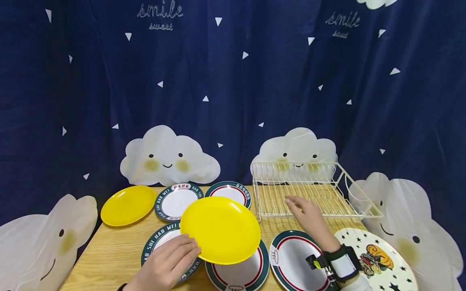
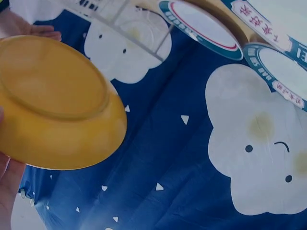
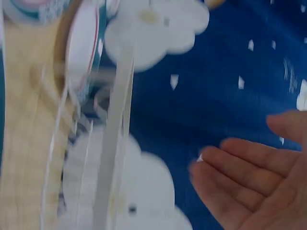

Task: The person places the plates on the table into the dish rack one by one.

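left hand (image 1: 167,262) gripping the yellow plate (image 1: 220,229) by its near rim, lifting it clear above the near-edge plates on the bench (image 1: 116,250) | right hand (image 1: 309,218) holding nothing, fingers relaxed and straight, reaching over the wire rack (image 1: 313,190) at the far right corner, seemingly steadying it

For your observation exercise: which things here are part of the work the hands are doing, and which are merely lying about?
In the work:
- yellow plate, held up by the left hand
- wire dish rack, which the open right hand reaches toward

Lying about:
- second yellow plate
- green-rimmed plates flat on the table
- star-patterned plate
- cloud curtain
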Demonstrator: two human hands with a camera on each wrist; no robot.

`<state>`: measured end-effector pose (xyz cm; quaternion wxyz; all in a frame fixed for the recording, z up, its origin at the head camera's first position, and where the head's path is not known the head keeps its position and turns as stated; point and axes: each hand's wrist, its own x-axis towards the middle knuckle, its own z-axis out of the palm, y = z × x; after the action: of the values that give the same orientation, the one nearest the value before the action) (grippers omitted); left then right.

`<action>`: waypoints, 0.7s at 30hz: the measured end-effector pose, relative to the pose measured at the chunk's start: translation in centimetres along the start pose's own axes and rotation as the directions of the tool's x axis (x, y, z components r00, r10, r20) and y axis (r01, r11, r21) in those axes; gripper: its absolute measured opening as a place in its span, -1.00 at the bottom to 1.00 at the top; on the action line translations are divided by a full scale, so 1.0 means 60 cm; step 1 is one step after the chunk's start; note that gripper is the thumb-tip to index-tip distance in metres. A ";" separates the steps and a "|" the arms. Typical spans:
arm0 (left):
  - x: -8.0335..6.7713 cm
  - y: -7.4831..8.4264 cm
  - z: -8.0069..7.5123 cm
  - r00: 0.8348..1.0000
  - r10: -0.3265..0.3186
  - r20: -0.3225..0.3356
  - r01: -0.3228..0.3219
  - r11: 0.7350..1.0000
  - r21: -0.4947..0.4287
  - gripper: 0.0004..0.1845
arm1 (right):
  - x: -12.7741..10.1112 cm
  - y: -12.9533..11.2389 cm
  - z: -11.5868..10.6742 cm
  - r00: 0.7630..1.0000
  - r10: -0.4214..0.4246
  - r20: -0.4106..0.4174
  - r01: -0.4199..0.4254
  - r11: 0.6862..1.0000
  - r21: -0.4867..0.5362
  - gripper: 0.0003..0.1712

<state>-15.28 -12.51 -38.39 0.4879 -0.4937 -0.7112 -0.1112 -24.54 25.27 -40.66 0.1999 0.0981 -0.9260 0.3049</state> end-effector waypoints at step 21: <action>-0.038 0.017 0.040 0.999 -0.045 0.002 0.045 0.997 -0.068 -0.70 | -0.055 -0.045 0.077 0.708 -0.048 0.704 -0.551 0.585 0.595 -0.61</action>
<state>-15.75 -11.83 -41.78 0.4680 -0.4940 -0.7180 -0.1462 -22.18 20.53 -44.03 -0.2489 0.1302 -0.7125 0.6430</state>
